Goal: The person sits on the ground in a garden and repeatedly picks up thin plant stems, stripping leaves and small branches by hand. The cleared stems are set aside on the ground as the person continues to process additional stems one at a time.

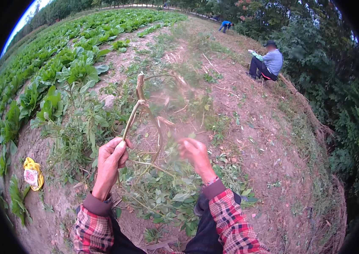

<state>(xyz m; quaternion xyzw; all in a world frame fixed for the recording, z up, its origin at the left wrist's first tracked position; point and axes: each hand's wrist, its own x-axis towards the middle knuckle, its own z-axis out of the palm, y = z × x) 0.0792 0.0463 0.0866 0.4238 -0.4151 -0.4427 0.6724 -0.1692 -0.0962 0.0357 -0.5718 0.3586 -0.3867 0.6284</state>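
My left hand point(113, 155) grips a thin stem of a forked, mostly leafless plant stalk point(140, 87), held up in front of me. The thick, cut-looking end of the stalk points away from me, and its thinner branches curve down toward the ground between my hands. To the right of the stalk is my right hand point(195, 154), blurred, with bent fingers and no stem visible in them; whether they touch anything is unclear. Under both hands lies a heap of green leaves and leafy stems point(173, 197) on the soil, around my feet.
Rows of leafy green vegetables point(81, 63) fill the left side. A yellow bag or cloth point(33, 174) lies on the soil at lower left. One person point(271, 62) sits at upper right near dense trees point(303, 47); another person point(225, 26) bends over farther away. Tall weeds point(84, 127) stand left of the stalk.
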